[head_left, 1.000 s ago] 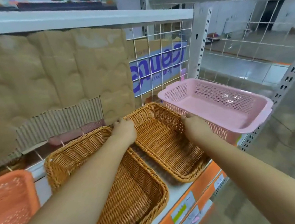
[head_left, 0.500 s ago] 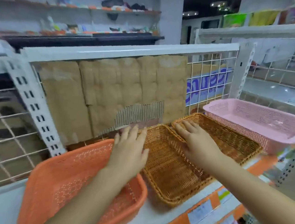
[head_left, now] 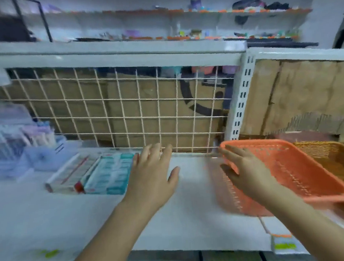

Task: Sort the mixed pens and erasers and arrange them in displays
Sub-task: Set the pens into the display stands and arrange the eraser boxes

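A white shelf (head_left: 194, 203) spans the frame. At centre right an orange plastic basket (head_left: 291, 174) sits on it, with a wicker basket (head_left: 340, 157) just beside it at the right edge. Left of centre, a white-and-red box (head_left: 67, 175) and a teal box (head_left: 110, 175) lie flat, touching side by side. At the far left stand what may be clear containers (head_left: 4, 153), too blurred to tell.

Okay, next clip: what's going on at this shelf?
A person stands at a white shop shelf with both hands open, holding nothing. The left hand hovers over bare shelf beside flat teal and white boxes. The right hand is at the left end of an empty orange basket, with a wicker basket beyond. Motion blur hides whether it touches.
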